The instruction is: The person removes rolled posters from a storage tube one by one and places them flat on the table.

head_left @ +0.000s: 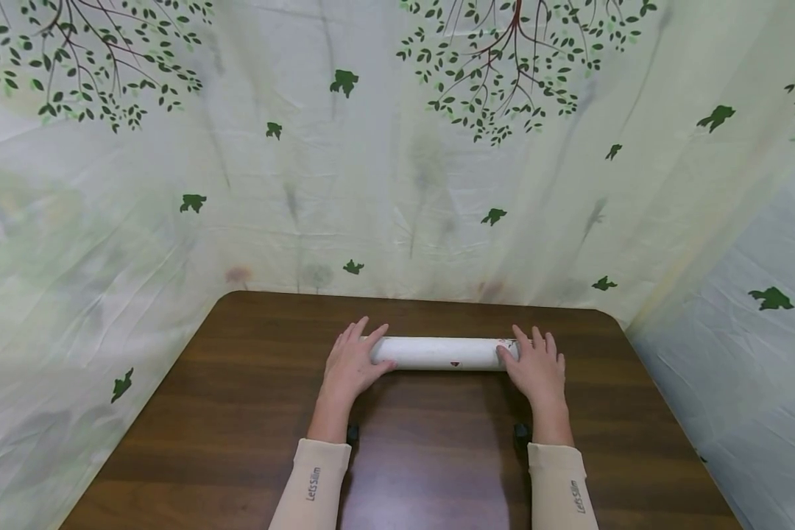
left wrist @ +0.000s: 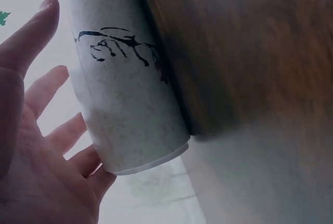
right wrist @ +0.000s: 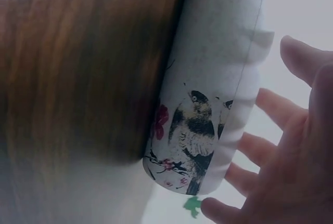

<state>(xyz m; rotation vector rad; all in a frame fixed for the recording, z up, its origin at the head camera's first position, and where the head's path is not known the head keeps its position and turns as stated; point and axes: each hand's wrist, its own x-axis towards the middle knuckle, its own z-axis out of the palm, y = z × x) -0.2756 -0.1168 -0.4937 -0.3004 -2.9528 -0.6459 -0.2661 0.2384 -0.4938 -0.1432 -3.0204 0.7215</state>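
A white paper roll (head_left: 447, 353) with printed pictures lies crosswise on the far half of the brown table. My left hand (head_left: 352, 361) is at its left end, fingers spread and loosely bent, with the thumb on the near side. At the opposite end is my right hand (head_left: 538, 368), its fingers likewise spread. In the left wrist view, dark branch-like strokes mark the roll (left wrist: 125, 104), and the left fingertips lie along its edge. Birds and red blossoms decorate the roll (right wrist: 197, 68) in the right wrist view, with the right fingers beside it.
The wooden table (head_left: 238, 442) has rounded far corners. Behind and beside it hangs a pale curtain (head_left: 384, 184) printed with branches and green leaves. Both forearms wear cream sleeves (head_left: 314, 478), and small dark devices (head_left: 522, 434) sit at the wrists.
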